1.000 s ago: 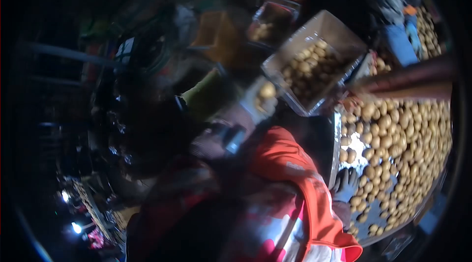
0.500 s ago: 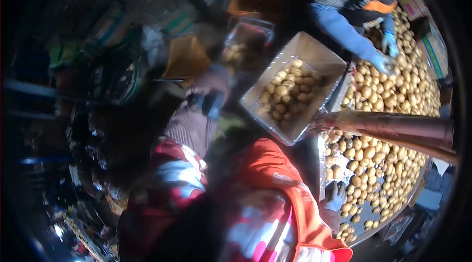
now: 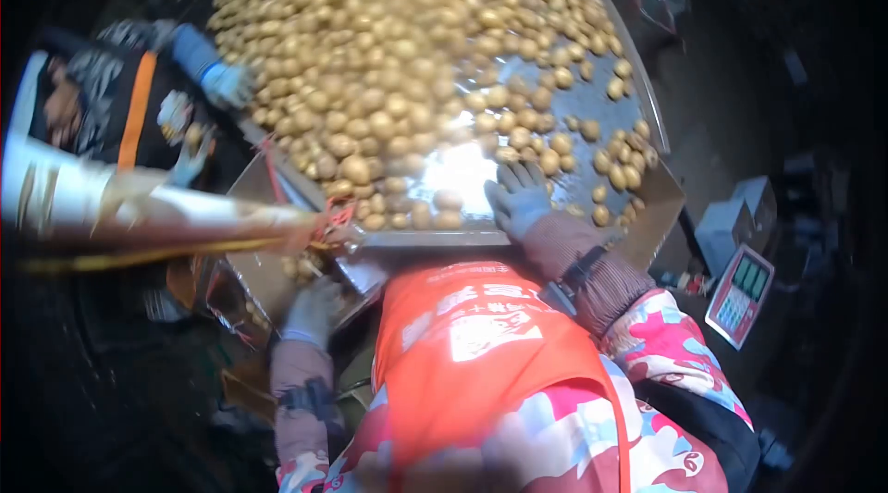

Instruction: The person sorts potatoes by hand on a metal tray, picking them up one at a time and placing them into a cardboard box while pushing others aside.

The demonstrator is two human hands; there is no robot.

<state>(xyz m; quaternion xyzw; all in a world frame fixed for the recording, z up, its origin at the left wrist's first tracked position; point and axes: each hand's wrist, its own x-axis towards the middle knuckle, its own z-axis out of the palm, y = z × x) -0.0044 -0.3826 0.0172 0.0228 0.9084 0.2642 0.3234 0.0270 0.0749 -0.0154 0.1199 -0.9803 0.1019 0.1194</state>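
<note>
Loose potatoes (image 3: 361, 77) cover most of a wide metal sorting table (image 3: 592, 137). My right hand (image 3: 520, 199), in a grey glove, lies on the table's near edge with its fingers spread, just short of several potatoes. To the left, my left hand (image 3: 314, 310), also gloved, hangs low at the cardboard box (image 3: 254, 271) that holds potatoes. Its fingers are blurred against the box, so whether they grip anything I cannot tell.
At the left, a co-worker's gloved hand (image 3: 227, 84) reaches toward the pile. A long wrapped pole (image 3: 157, 206) juts in from the left above the box. Another cardboard box (image 3: 655, 225) stands at the table's right corner, and a digital scale (image 3: 740, 297) sits farther right.
My view has swung right to face the table. My left hand, out in the aisle before, is now down by the box of potatoes. My right hand stays at the table edge.
</note>
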